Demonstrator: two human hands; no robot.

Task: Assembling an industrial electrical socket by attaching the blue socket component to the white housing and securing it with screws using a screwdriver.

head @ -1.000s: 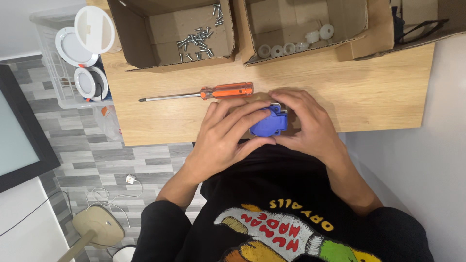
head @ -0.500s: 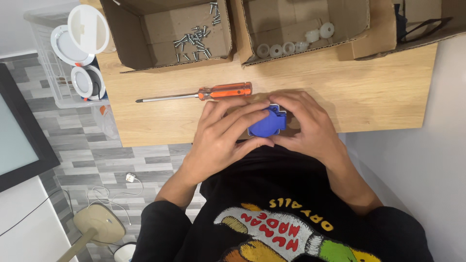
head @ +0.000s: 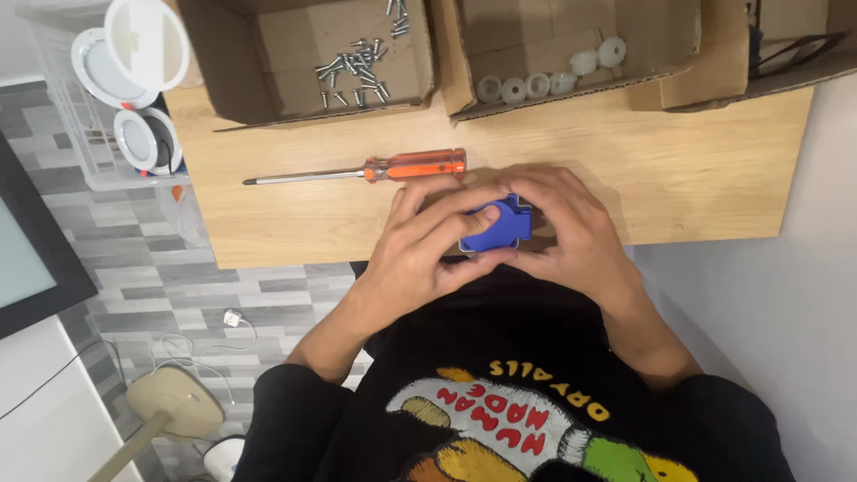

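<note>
Wooden tabletop (head: 678, 170) spans the upper part of our view, with grey tiled floor to the left below its edge. We find both hands at the near edge of the table, closed around a small blue plastic part (head: 496, 226): our left hand (head: 427, 243) lays its fingers across the part's left face with the thumb beneath, and our right hand (head: 573, 239) cups it from the right and behind, so the part is pinched between the two. We judge the work to be mid-course: the part is in hand, but the orange-handled screwdriver (head: 357, 171) lies untouched on the table just beyond the hands, and the screws (head: 355, 73) remain in their cardboard box (head: 214, 62), as do the white plastic rings (head: 546, 78) in the neighbouring box (head: 452, 62). We see no fastener on the part, though fingers hide much of it. Its long axis appears to run roughly left to right, its notched edge facing away from us; we cannot confirm more.
</note>
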